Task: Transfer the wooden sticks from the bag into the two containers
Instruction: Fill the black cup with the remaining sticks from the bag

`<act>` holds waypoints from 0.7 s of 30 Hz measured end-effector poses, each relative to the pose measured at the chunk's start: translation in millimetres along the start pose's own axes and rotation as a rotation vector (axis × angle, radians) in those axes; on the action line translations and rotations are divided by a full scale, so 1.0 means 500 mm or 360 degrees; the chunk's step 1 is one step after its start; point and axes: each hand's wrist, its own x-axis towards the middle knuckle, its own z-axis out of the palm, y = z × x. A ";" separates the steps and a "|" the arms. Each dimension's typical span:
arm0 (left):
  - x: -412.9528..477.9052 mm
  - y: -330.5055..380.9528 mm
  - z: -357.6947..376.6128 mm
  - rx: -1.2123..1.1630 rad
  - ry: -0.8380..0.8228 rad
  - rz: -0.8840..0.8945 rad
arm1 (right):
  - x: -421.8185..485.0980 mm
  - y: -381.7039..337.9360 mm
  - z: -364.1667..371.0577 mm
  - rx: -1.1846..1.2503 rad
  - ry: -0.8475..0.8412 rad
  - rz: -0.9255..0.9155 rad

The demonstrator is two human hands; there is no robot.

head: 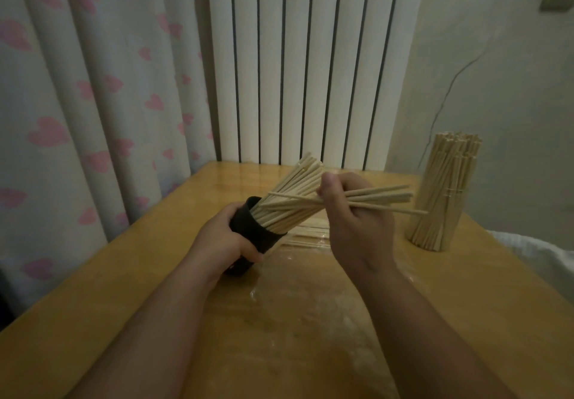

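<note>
Above the table (155, 274), left hand (226, 237) grips tilted black container (257, 234); right hand (354, 212) pinches sticks (388, 198).

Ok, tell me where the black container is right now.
In the head view the black container is left of centre, tilted, gripped by the left hand over the wooden table; its sticks fan toward the right hand.

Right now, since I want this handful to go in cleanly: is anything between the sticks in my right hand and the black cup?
Yes. The sticks already in the black cup fan out of its tilted mouth, and the handful in the right hand lies across them. Nothing else is between.
</note>
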 end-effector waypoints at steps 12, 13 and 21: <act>-0.005 0.006 0.005 0.0147 -0.0039 0.0088 | 0.014 0.022 0.017 -0.0140 -0.0155 0.0509; -0.005 0.007 0.005 0.0155 -0.0040 0.0097 | 0.014 0.029 0.019 -0.0188 -0.0219 0.0544; -0.008 0.009 0.004 0.0139 -0.0042 0.0099 | 0.011 0.024 0.020 0.0090 0.0027 0.0547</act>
